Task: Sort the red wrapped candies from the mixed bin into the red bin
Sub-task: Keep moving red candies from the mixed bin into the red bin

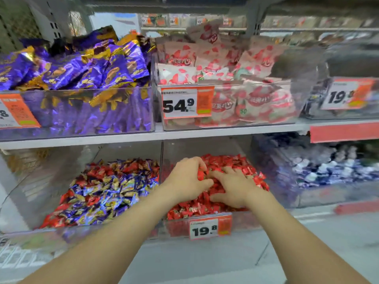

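Red wrapped candies are lying heaped in the red bin, with both hands over the pile.

The person's left hand is curling round a few of them near the top, and the right hand is lying spread and flat on the heap, gripping nothing. More red ones are sitting among blue wrappers in the mixed bin alongside. They look light, crinkly and slippery (foil tends to slide), so pinching each by its body seems safest.
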A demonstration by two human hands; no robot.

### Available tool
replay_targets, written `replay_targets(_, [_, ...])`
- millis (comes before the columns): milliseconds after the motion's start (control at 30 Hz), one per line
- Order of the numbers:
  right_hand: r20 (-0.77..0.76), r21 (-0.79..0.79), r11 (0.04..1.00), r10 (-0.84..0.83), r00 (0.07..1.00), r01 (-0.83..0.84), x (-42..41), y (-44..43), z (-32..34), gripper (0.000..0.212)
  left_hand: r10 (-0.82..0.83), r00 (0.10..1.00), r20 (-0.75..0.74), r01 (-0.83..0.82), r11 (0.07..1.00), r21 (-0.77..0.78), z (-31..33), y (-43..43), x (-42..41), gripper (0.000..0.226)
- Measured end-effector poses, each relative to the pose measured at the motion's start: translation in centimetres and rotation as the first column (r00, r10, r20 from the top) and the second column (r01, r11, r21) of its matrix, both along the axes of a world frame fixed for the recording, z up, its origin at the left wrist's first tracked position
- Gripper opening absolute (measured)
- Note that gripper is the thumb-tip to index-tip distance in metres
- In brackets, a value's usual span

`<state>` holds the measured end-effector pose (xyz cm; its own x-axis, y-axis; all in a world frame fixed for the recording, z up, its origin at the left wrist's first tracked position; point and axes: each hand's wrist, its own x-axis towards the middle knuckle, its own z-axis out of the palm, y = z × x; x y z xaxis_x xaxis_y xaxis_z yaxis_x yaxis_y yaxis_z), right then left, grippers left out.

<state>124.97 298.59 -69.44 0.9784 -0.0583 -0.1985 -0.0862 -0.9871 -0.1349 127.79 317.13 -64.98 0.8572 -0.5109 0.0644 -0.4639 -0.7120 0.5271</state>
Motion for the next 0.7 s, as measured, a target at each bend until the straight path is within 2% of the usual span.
replay_targets(67, [0.105,0.081,0.997,-0.022,0.994,0.013,0.3,-0.4,0.1,0.066,-0.063,0.968,-0.243,0.062,0.998,-0.01,-0.7,-0.6,0.9,0.065])
replay_targets(100, [0.148,0.14,0.99,-0.027,0.989,0.006,0.4,-0.6,0.3,0.065,-0.096,0.934,-0.343,0.094,0.995,-0.024,-0.8,-0.7,1.0,0.07])
replay_targets(133, [0.188,0.197,0.98,-0.021,0.982,-0.017,0.5,-0.7,0.3,0.066,-0.118,0.92,-0.374,0.113,0.993,-0.034,-0.8,-0.5,1.1,0.069])
replay_targets(200, [0.269,0.223,0.973,0.003,0.963,-0.065,0.1,-0.4,1.0,0.062,-0.126,0.957,-0.262,0.12,0.992,-0.036,-0.7,0.1,1.3,0.061])
replay_targets(267, [0.394,0.226,0.968,0.012,0.919,-0.11,-0.7,0.8,2.0,0.046,-0.124,0.992,0.004,0.124,0.992,-0.031,-0.1,1.6,0.9,0.05])
replay_targets(300, [0.441,0.266,0.956,-0.005,0.897,-0.126,-1.3,2.0,2.8,0.036,-0.131,0.983,0.132,0.137,0.99,-0.037,0.2,2.5,0.4,0.043])
replay_targets(367, [0.486,0.365,0.919,-0.052,0.872,-0.149,-2.5,5.2,4.3,0.026,-0.112,0.954,0.279,0.138,0.988,-0.076,1.1,5.0,-1.0,0.028])
replay_targets(467, [0.529,0.453,0.86,-0.046,0.847,-0.236,-3.6,10.9,5.8,0.024,-0.02,0.959,0.284,0.048,0.995,-0.091,2.4,9.8,-1.9,0.012])
replay_targets(533, [0.542,0.446,0.814,0.086,0.836,-0.373,-3.5,14.1,6.3,0.026,0.02,0.988,0.156,-0.03,0.998,0.059,2.8,13.6,-1.1,0.007])
replay_targets(567, [0.523,0.422,0.793,0.183,0.833,-0.44,-3.2,15.5,6.4,0.028,0.053,0.995,0.088,-0.064,0.991,0.117,2.7,15.5,-0.5,0.014])
replay_targets(633, [0.447,0.313,0.775,0.39,0.805,-0.549,-2.1,17.6,6.5,0.031,0.163,0.987,0.015,-0.163,0.978,0.13,2.1,19.0,0.4,0.023])
replay_targets(700, [0.332,0.17,0.788,0.52,0.787,-0.592,-0.6,19.1,6.2,0.027,0.24,0.97,0.028,-0.242,0.956,0.165,0.8,21.9,1.0,0.015])
